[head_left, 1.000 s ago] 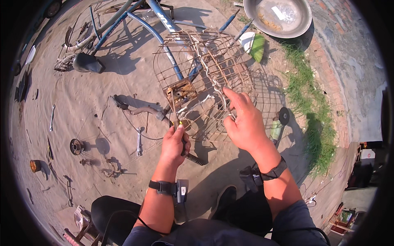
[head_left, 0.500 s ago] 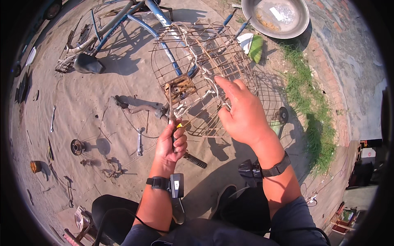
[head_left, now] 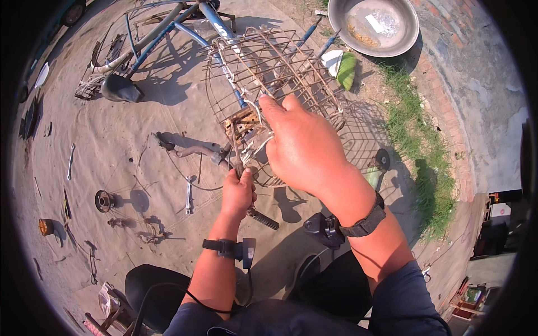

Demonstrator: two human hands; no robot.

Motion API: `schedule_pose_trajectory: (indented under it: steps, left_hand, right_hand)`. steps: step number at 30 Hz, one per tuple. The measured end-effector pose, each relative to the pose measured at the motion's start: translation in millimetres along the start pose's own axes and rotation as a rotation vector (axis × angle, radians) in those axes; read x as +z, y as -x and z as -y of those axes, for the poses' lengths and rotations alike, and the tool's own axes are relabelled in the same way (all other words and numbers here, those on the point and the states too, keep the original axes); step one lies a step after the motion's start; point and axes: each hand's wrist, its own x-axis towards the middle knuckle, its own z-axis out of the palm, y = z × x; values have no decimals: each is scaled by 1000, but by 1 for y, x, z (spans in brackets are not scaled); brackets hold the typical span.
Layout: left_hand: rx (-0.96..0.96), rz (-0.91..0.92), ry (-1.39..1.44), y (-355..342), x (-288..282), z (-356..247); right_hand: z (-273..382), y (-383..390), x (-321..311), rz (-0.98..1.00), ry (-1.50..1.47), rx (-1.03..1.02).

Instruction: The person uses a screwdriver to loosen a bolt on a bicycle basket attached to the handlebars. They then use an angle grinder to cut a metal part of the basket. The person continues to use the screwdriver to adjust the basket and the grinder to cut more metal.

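Observation:
A rusty wire bicycle basket (head_left: 291,50) lies in front of me, with white cord (head_left: 255,99) wound along its wires. My right hand (head_left: 305,143) is over the basket, thumb and forefinger bent onto the cord; its other fingers are hidden beneath. Lower left of it, my left hand (head_left: 238,195) is closed around a slim brown rod (head_left: 234,140) at the basket's near edge. The rod rises beside a rusty bracket (head_left: 246,124). Behind the left fist runs a handlebar (head_left: 196,150), its dark grip (head_left: 262,218) showing below right.
A blue bicycle frame (head_left: 190,35) with a black saddle (head_left: 120,88) lies at the far left. Wrenches (head_left: 189,195) and a wheel hub (head_left: 105,200) are on the ground to the left. A metal basin (head_left: 350,36) and a green-and-white object (head_left: 343,67) stand far right, near grass (head_left: 412,134).
My right hand has moved left along the basket, with its fingertips now at the cord nearer the bracket. The left fist has turned slightly, and a yellow piece seen in it earlier is hidden.

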Motion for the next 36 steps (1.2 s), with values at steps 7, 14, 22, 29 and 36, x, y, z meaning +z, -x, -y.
schedule_pose_trajectory:
  steps: [7, 14, 22, 29, 36]
  left_hand:
    - [166, -116, 37, -48, -7, 71]
    - [-44, -42, -126, 7, 5, -18]
    - [-176, 168, 309, 22, -15, -39]
    - [-367, 270, 738, 20, -18, -65]
    - [-507, 410, 1182, 14, -20, -102]
  right_hand:
    - [58, -82, -35, 355, 217, -108]
    - [-5, -51, -15, 101, 137, -58]
    - [-19, 38, 12, -34, -84, -32]
    - [-22, 60, 26, -57, -79, -64]
    - [-36, 70, 38, -47, -125, 2]
